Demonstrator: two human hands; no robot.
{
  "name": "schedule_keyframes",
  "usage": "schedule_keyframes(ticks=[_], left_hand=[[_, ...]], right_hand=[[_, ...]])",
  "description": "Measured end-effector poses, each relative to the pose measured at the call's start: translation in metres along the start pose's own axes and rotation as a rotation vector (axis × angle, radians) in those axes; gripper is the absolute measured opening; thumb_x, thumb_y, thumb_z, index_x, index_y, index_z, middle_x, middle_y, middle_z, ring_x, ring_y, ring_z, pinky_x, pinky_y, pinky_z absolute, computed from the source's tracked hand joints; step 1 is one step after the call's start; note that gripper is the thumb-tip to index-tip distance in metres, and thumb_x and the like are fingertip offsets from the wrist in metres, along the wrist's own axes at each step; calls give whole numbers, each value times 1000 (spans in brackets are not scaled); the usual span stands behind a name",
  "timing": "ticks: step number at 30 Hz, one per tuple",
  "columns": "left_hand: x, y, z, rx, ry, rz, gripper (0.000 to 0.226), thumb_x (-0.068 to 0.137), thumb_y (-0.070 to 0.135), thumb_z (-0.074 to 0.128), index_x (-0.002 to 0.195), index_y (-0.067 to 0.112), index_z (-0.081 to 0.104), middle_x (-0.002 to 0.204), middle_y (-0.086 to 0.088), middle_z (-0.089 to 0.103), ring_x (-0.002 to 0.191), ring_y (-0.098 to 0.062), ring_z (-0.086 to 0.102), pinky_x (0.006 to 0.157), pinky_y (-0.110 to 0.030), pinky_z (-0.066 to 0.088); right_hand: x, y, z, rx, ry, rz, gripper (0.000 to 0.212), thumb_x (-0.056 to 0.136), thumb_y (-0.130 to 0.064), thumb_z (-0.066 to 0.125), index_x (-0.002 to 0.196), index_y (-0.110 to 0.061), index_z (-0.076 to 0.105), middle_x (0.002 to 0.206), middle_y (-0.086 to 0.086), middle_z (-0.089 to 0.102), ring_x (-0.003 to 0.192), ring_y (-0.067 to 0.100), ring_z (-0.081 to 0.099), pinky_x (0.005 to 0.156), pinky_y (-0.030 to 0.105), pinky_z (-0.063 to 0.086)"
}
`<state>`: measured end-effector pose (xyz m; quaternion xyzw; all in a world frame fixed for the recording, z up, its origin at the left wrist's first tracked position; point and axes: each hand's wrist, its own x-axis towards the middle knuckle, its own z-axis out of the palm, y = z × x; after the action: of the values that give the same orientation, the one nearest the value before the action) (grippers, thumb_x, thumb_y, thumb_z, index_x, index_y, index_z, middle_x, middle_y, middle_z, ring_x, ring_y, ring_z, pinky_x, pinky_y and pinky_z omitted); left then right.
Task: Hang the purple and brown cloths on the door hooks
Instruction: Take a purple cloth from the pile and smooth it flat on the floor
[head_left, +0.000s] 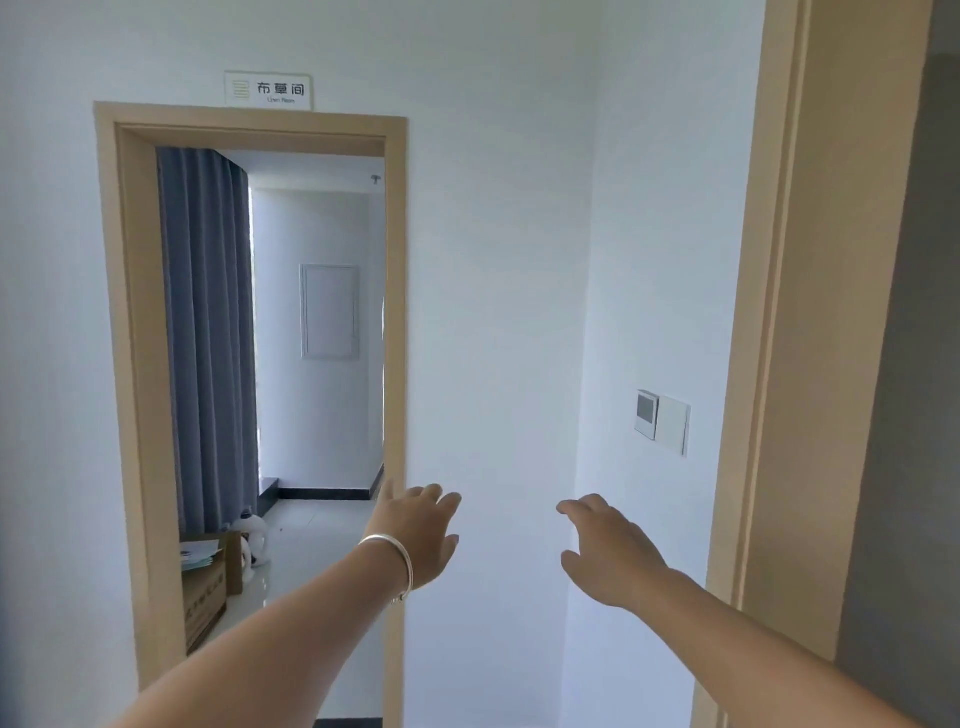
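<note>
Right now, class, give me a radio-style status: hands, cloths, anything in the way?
Left hand open, right hand open, both empty. No cloths or hooks in view. Open doorway ahead, nothing blocking it.

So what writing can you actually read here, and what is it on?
"布草间": on the white sign above the doorway.
Small English line beneath it: blurred, seems to say "Linen Room".
Printing on the cardboard box inside the room: too blurred to read.
Wall panel by the switch: nothing legible.

Two bare forearms, no sleeves in view. Thin, plain silver metal bangle around wrist of left hand. Nothing worn on right hand.
</note>
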<state>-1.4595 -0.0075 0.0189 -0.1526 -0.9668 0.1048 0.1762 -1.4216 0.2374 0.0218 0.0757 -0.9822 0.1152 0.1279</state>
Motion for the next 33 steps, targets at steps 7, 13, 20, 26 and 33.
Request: schedule_keyframes(ticks=[7, 13, 20, 26, 33], left_hand=[[126, -72, 37, 7, 29, -25, 46, 96, 43, 36, 137, 22, 36, 132, 0, 48, 122, -22, 47, 109, -51, 19], [199, -105, 82, -3, 32, -6, 48, 96, 44, 35, 139, 23, 34, 135, 0, 46, 124, -21, 46, 109, -51, 19], [254, -171, 138, -14, -40, -113, 47, 97, 42, 36, 140, 24, 33, 138, 0, 44, 127, -21, 43, 113, -51, 13], [276, -264, 175, 64, -120, -337, 48, 96, 42, 37, 140, 24, 34, 135, 1, 47, 126, -23, 45, 114, -54, 13], [252, -367, 209, 153, -223, -681, 52, 97, 49, 36, 145, 29, 32, 143, 2, 45, 130, -25, 45, 115, -53, 19]], right_hand=[[135, -3, 11, -9, 92, 16, 60, 91, -26, 44, 147, -29, 26, 148, -9, 26, 122, 15, 45, 94, 27, 38], [228, -6, 49, -37, 49, 11, 59, 91, -27, 46, 147, -27, 27, 148, -7, 26, 121, 16, 46, 97, 28, 38], [354, -26, 99, -23, 2, -99, 58, 91, -27, 46, 147, -26, 28, 146, -6, 30, 124, 16, 44, 98, 28, 38], [480, -75, 148, 39, -54, -290, 55, 92, -26, 46, 145, -25, 30, 143, -3, 35, 123, 18, 44, 96, 30, 40], [591, -182, 212, 85, -131, -604, 59, 90, -28, 46, 146, -26, 28, 142, -3, 39, 129, 20, 39, 101, 33, 38]])
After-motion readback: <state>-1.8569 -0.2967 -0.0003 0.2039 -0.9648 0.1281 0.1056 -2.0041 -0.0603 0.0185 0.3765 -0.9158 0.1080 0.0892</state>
